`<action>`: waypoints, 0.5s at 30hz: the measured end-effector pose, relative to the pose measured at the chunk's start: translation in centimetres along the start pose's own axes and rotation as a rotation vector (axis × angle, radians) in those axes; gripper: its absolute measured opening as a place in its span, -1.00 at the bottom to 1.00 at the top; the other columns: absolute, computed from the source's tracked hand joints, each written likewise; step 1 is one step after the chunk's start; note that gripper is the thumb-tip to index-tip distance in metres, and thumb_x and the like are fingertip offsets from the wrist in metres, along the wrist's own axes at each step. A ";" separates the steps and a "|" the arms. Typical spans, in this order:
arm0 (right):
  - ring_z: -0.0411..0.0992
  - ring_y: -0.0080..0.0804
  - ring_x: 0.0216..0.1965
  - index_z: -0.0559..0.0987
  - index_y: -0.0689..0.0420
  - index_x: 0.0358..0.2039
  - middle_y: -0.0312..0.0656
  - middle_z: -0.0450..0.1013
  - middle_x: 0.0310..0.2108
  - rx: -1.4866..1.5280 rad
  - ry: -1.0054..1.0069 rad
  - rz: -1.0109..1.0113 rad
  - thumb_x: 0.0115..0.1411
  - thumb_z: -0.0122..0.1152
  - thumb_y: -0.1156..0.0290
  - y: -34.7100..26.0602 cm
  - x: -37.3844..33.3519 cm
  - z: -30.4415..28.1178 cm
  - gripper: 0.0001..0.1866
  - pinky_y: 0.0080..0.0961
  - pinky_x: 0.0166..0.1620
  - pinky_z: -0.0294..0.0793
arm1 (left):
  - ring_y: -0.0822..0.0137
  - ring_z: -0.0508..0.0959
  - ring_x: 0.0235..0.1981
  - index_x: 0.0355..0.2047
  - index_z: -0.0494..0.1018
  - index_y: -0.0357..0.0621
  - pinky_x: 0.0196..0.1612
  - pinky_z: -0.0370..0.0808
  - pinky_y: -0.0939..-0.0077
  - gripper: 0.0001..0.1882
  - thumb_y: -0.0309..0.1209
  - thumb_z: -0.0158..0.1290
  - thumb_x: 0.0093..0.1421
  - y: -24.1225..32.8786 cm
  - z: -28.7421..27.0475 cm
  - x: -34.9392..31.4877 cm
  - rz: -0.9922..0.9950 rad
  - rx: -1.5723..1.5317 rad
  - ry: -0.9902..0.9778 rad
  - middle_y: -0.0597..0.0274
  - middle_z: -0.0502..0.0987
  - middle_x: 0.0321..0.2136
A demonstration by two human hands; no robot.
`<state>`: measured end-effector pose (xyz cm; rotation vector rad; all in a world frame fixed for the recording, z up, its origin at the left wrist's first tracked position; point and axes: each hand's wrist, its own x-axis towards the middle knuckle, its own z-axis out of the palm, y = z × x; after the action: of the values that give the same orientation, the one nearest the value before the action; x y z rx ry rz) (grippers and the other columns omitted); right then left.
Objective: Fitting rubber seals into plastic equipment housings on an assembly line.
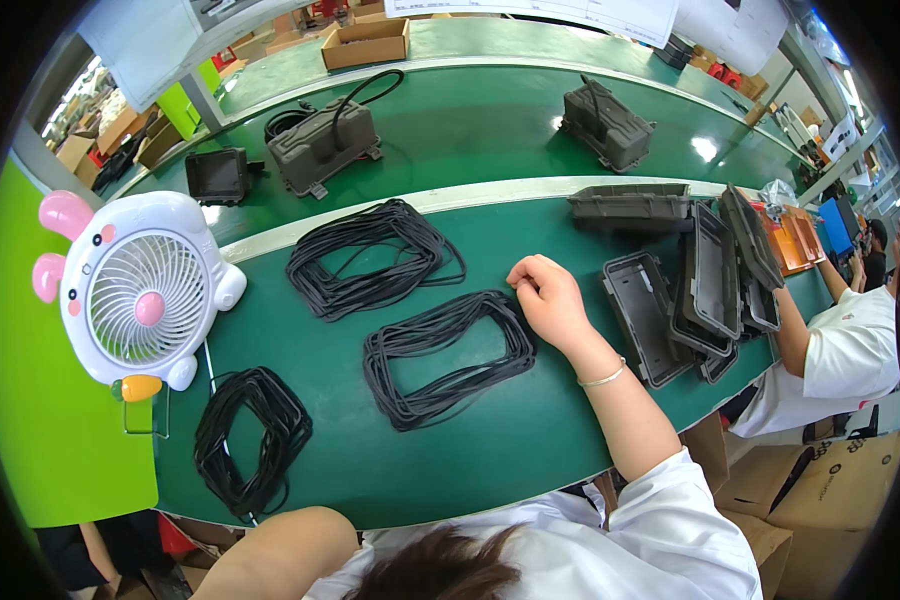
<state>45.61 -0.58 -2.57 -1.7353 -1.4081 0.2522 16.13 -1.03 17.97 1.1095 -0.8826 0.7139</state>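
My right hand (550, 300) rests on the green bench with its fingers curled into a loose fist. Whatever its fingers may hold is hidden. Right beside it lies a flattened coil of black cord (390, 385). A second black cord coil (320, 270) sits farther back, and a third coil (295, 410) is at the near left. Of my left arm, only the bent part (280, 555) shows at the lower edge; my left hand is out of view. Dark grey plastic housings (645, 315) are piled to the right of my right hand.
A white fan with pink ears (150, 290) stands at the left. On the far bench are two closed grey boxes (325, 145) (610, 125) and a small open housing (218, 175). A co-worker in white (855, 345) sits at the right. Cardboard cartons (820, 480) stand below the bench.
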 end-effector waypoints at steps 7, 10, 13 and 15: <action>0.38 -0.45 -0.47 0.45 0.25 -0.42 -0.19 0.38 -0.52 0.010 0.021 0.015 0.10 -0.03 0.57 0.8 -0.4 -0.2 -0.92 -0.57 -0.38 0.36 | 0.45 0.33 -0.67 -0.57 0.40 -0.18 -0.65 0.17 0.66 -0.81 -0.48 -0.11 0.17 -0.3 -0.2 -0.3 -0.017 0.011 -0.190 0.24 0.37 -0.62; 0.27 -0.60 -0.52 0.44 0.23 -0.36 -0.32 0.30 -0.58 0.188 0.063 0.101 0.28 -0.14 0.33 0.3 -0.4 0.3 -0.75 -0.65 -0.43 0.27 | 0.44 0.37 -0.66 -0.60 0.39 -0.17 -0.65 0.15 0.70 -0.80 -0.51 -0.12 0.16 -0.2 -1.1 -0.1 -0.022 0.027 -0.228 0.21 0.40 -0.61; 0.09 -0.67 -0.62 0.43 0.15 -0.39 -0.40 0.17 -0.65 0.618 0.021 0.203 0.33 -0.25 0.15 1.6 -0.1 -0.4 -0.63 -0.72 -0.55 0.07 | 0.31 0.46 -0.57 -0.60 0.44 -0.24 -0.58 0.31 0.57 -0.89 -0.57 -0.04 0.04 0.5 -3.5 0.6 -0.146 -0.032 -0.232 0.05 0.48 -0.57; 0.01 -0.65 -0.66 0.42 0.13 -0.44 -0.41 0.10 -0.67 1.268 -0.169 0.299 0.31 -0.27 -0.02 1.3 0.3 -1.0 -0.52 -0.72 -0.61 -0.01 | 0.19 0.48 -0.70 -0.67 0.45 -0.39 -0.70 0.38 0.45 -0.90 -0.62 0.01 -0.06 0.5 -3.5 0.4 -0.146 -0.125 -0.023 -0.16 0.47 -0.65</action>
<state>47.20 -0.80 -2.80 -0.8204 -0.7253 1.1782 16.73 2.52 17.91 1.0600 -0.8448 0.5192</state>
